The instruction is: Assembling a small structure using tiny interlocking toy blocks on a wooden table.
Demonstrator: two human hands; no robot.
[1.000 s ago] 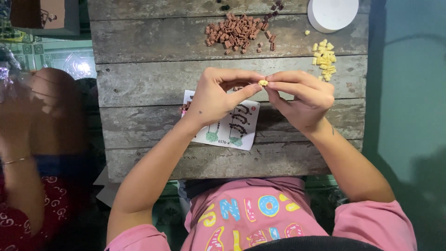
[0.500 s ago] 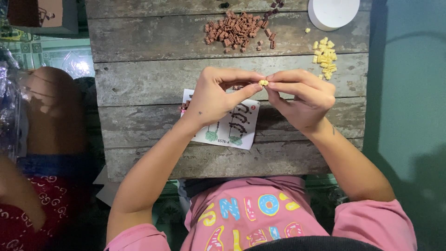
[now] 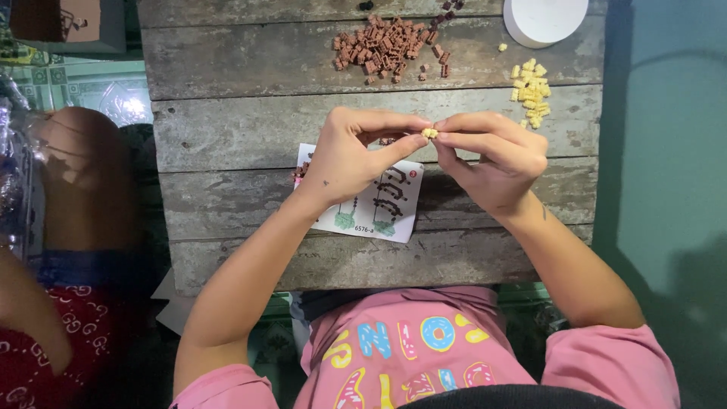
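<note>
Weathered grey plank table (image 3: 250, 136), boards running crosswise. Printed white sheet (image 3: 379, 208) lying near its front edge, partly under the wrists. White round tub (image 3: 545, 17) at the far right edge. Brown brick heap (image 3: 388, 45) at the far middle; smaller yellow brick heap (image 3: 531, 92) to its right. Left hand (image 3: 352, 155) and right hand (image 3: 492, 155) raised above the sheet, fingertips meeting. Pinched shut between thumbs and forefingers of both: yellow piece (image 3: 429, 134), tiny, pale, knobbly, held above the table.
</note>
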